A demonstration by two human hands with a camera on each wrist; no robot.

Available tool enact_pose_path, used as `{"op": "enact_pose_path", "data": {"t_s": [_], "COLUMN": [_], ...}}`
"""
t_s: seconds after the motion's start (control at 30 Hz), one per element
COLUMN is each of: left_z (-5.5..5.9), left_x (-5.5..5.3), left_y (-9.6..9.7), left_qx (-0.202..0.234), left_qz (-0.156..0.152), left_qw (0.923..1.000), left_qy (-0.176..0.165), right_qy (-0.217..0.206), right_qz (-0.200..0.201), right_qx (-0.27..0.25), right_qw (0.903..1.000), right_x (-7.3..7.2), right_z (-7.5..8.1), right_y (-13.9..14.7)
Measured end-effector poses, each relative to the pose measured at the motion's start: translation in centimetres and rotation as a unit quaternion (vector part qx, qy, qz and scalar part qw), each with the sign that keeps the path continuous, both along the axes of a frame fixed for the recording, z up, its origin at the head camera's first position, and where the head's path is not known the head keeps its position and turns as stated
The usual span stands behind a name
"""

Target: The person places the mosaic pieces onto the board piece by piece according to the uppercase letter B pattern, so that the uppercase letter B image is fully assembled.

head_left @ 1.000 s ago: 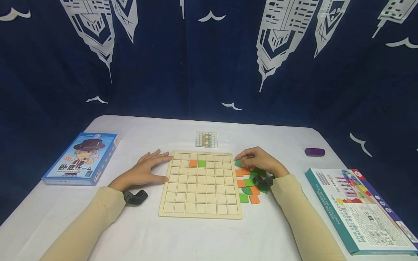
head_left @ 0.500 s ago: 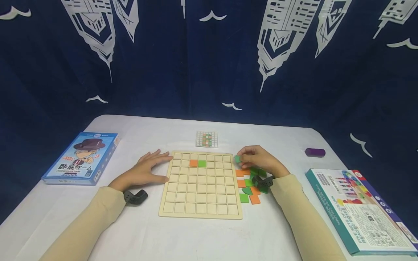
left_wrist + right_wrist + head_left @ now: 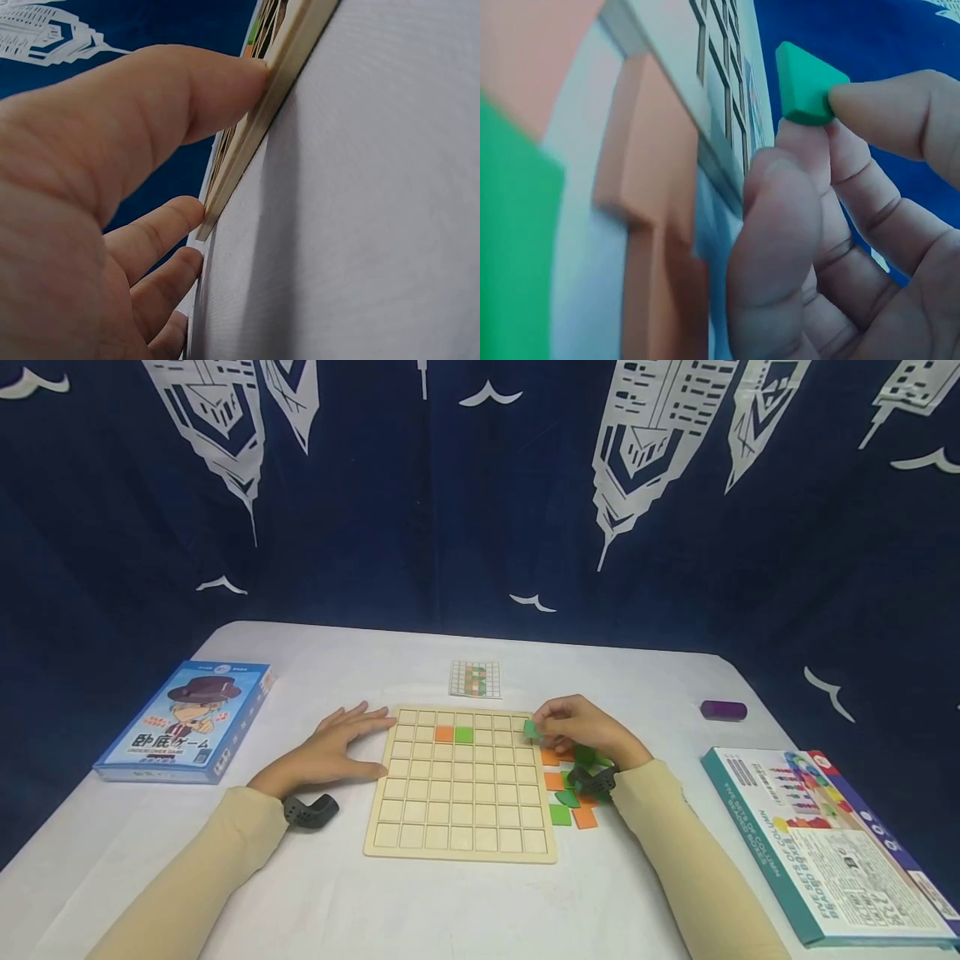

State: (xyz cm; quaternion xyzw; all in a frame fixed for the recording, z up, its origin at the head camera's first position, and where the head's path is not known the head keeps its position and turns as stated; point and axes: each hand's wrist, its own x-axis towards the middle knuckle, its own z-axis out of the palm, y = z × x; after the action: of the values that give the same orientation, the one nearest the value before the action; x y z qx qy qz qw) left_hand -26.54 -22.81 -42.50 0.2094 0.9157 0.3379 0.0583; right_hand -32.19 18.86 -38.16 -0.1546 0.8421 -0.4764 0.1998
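My right hand (image 3: 588, 728) pinches a small green tile (image 3: 532, 730) between thumb and finger over the upper right corner of a wooden grid board (image 3: 459, 853). In the right wrist view the tile (image 3: 806, 82) is held up off the surface, tilted. My left hand (image 3: 322, 753) lies at the board's left edge, fingers spread; in the left wrist view the thumb (image 3: 225, 82) and a fingertip touch the rim. An orange square tile (image 3: 444, 734) and a light green square tile (image 3: 464, 735) sit side by side in the board's second row.
Loose orange and green tiles (image 3: 585, 818) lie right of the board, partly under my right wrist. A printed grid card (image 3: 475, 679) lies behind the board. A blue game box (image 3: 187, 722) stands left; a teal-edged box (image 3: 832, 852) and a purple cylinder (image 3: 723, 710) are right.
My right hand has drawn the green tile up from the pile and carried it left, over the board's right edge. The left hand stays in place.
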Motion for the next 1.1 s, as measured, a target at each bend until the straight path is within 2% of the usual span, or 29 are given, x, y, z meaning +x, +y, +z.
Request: {"op": "enact_pose_path", "data": {"t_s": [0.33,0.63,1.1], "left_z": [-0.2,-0.2,0.0], "left_x": [-0.2,-0.1,0.0], "left_y": [0.0,0.0,-0.2], "left_qx": [0.0,0.005,0.014], "left_qz": [0.003,0.0,-0.005], "left_qw": [1.0,1.0,0.9999], "left_qy": [-0.002,-0.002,0.004], "right_qy": [0.003,-0.023,-0.031], "right_qz": [0.032,0.03,0.051], "right_qx": [-0.023,-0.025,0.026], "right_qw": [0.9992,0.999,0.9979], "right_x": [-0.2,-0.4,-0.5], "right_z": [-0.2,-0.2,0.3], "right_y": [-1.5,-3.6,-6.1]}}
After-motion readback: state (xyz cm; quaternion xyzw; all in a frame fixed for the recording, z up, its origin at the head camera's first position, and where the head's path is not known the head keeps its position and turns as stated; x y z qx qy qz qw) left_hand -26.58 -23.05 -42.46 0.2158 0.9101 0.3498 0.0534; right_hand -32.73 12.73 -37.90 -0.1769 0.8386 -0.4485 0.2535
